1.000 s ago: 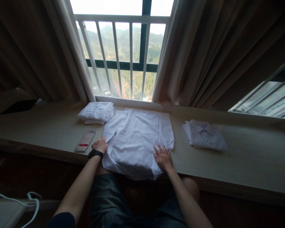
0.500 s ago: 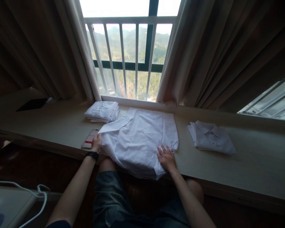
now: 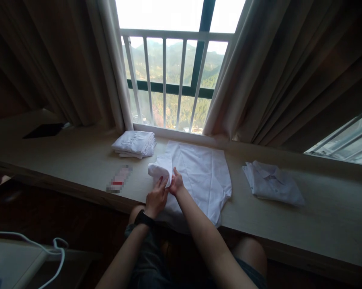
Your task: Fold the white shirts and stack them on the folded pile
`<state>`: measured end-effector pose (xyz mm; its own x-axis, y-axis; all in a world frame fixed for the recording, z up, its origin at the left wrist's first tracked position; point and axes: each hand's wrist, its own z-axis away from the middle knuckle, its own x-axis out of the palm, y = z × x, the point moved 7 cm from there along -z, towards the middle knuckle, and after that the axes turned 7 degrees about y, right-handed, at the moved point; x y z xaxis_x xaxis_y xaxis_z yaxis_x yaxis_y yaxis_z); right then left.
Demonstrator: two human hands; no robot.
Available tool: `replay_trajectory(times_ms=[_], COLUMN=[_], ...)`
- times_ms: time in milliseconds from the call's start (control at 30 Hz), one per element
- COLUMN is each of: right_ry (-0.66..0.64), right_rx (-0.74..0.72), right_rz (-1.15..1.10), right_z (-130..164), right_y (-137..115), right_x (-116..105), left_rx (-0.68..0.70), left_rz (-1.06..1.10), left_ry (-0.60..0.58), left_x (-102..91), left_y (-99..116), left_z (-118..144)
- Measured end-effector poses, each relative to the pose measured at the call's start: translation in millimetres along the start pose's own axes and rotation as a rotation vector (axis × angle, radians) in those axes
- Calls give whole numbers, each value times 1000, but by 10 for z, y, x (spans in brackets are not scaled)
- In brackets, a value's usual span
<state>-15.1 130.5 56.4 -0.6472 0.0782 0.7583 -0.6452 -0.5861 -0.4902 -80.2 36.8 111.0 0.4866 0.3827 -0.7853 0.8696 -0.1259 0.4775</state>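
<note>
A white shirt (image 3: 203, 172) lies spread in front of me, its lower part hanging over the near edge. Part of its left side, which looks like a sleeve, is lifted and folded inward. My left hand (image 3: 157, 196), with a dark watch on the wrist, grips this raised cloth from the near side. Close against it, my right hand (image 3: 176, 183) pinches the same cloth, thumb up; some of its fingers are hidden behind the fabric.
A stack of folded white clothes (image 3: 134, 143) sits at the back left, with a pixelated phone (image 3: 119, 179) nearer me. To the right lies a folded white shirt (image 3: 273, 182) with its collar up. Curtains (image 3: 259, 72) flank the barred window. A white cable (image 3: 60, 257) loops at lower left.
My left hand has moved right, bringing the shirt's left side inward. My right hand has left the shirt's lower right and joined the left hand at the cloth. The view has shifted slightly.
</note>
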Motion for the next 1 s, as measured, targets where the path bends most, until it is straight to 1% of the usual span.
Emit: replay_trajectory(times_ms=[67, 167, 233, 300, 367, 433, 500, 567, 600, 667, 733, 800, 900, 933, 1000], right_ry=[7, 85, 151, 186, 135, 28, -32, -59, -59, -8, 96, 202, 333, 373, 455], right_rx=[-25, -38, -44, -96, -201, -337, -495, -632, -685, -749, -742, -647, -467, -432, -407], right_rz=[-36, -109, -130, -153, -178, -181, -173, -137, -112, -59, -6, 48, 104, 122, 154], right_z=[-153, -323, -361, -308, -149, 111, 431, 734, 857, 1010, 1033, 952, 786, 746, 698], right_y=[-86, -235, -363, -567, -867, -1240, -1646, -2014, -2166, -2380, -2454, -2388, -2156, -2086, -1990], right_x=[110, 117, 109, 154, 281, 435, 504, 476, 422, 220, -80, -420, -926, -1079, -1345], left_rx=[36, 72, 99, 119, 106, 67, 24, -1, -12, -38, -64, -83, -99, -93, -78], left_rz=[-23, -25, -8, 10, 7, -29, -79, -111, -116, -109, -93, -98, -162, -191, -238], left_ry=[-7, 25, 92, 196, 292, 320, 281, 200, 156, 74, 20, -19, -50, -48, -32], left_x=[-15, -52, -80, -105, -97, -28, 77, 184, 227, 289, 313, 315, 281, 258, 201], left_y=[16, -31, -81, -142, -219, -299, -366, -410, -425, -443, -442, -435, -456, -471, -510], left_z=[126, 265, 328, 376, 412, 433, 447, 466, 481, 526, 589, 669, 803, 844, 919])
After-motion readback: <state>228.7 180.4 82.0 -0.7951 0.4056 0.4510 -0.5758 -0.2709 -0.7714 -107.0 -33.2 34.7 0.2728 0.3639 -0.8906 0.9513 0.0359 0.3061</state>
